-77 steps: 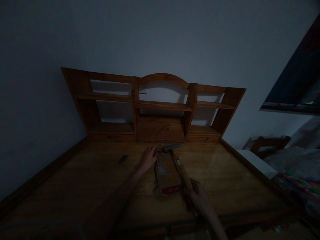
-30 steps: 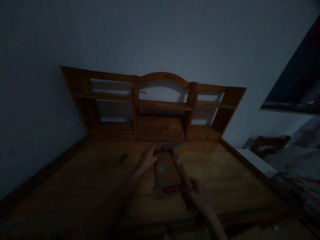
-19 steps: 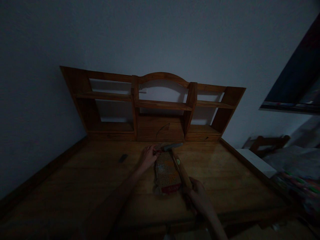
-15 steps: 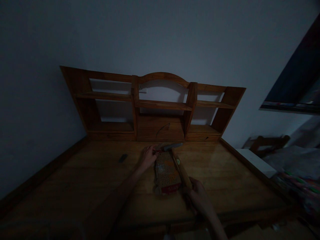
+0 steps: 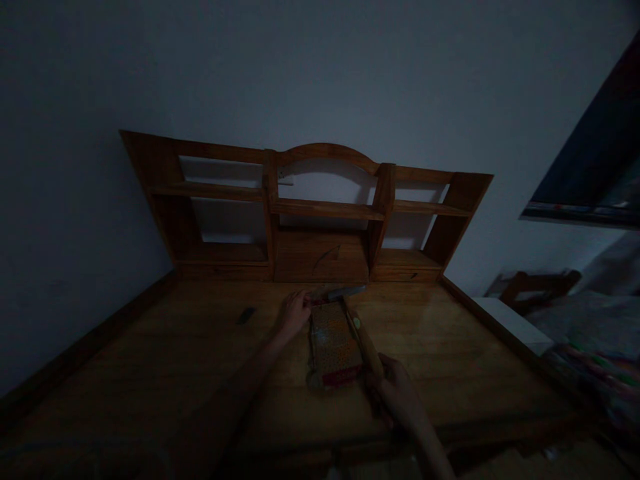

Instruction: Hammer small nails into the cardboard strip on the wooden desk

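My right hand (image 5: pixel 395 387) is wrapped round the wooden handle of a hammer (image 5: pixel 367 343). The hammer's grey metal head lies across the far end of a flat brown patterned block (image 5: pixel 336 340), which has a red near edge and a shiny patch on top. Whether the head touches the block, I cannot tell. At the block's far left corner is my left hand (image 5: pixel 297 310), its fingers closed together. What they pinch, if anything, is too dark and small to make out. The block lies on the wooden desk (image 5: pixel 200 360).
A small dark flat piece (image 5: pixel 245 315) lies on the desk to the left. Along the back stands a wooden shelf unit (image 5: pixel 327 210). Raised edges border the desk's sides. To the right are a wooden chair (image 5: pixel 540 290), a white surface (image 5: pixel 510 323) and a heap of plastic-covered things (image 5: pixel 595 333).
Hardly anything differs. The left hand has shifted very slightly at the block's corner; the hammer stays in almost the same place.
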The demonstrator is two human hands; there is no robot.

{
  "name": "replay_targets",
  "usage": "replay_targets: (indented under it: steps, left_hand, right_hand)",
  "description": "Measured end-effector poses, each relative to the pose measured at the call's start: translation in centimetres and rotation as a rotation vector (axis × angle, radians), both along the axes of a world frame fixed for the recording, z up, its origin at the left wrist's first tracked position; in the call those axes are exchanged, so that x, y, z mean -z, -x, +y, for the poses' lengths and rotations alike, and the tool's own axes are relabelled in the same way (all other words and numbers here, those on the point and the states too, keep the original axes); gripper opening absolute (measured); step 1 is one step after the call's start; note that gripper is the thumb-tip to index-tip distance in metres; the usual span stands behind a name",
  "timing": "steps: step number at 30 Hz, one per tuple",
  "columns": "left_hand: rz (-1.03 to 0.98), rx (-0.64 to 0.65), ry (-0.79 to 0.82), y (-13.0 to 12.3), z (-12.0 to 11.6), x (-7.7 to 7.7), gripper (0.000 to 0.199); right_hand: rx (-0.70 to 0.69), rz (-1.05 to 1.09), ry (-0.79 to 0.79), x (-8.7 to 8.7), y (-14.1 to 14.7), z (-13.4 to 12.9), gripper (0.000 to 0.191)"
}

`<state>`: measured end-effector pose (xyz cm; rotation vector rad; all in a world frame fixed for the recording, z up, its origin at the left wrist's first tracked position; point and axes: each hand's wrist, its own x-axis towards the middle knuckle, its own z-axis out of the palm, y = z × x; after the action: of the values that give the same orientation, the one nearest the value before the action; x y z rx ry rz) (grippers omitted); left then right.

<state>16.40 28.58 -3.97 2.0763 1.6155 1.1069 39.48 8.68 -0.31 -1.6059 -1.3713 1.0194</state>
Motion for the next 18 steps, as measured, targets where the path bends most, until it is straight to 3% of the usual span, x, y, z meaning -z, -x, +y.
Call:
replay_targets:
  steps: [18]
  left_hand:
    - [0.051, -0.020, 0.011, 0.15, -0.34, -0.64, 0.030]
  right_hand:
    - [-0.051, 0.049, 0.070, 0.88, -0.30, 0.39, 0.017]
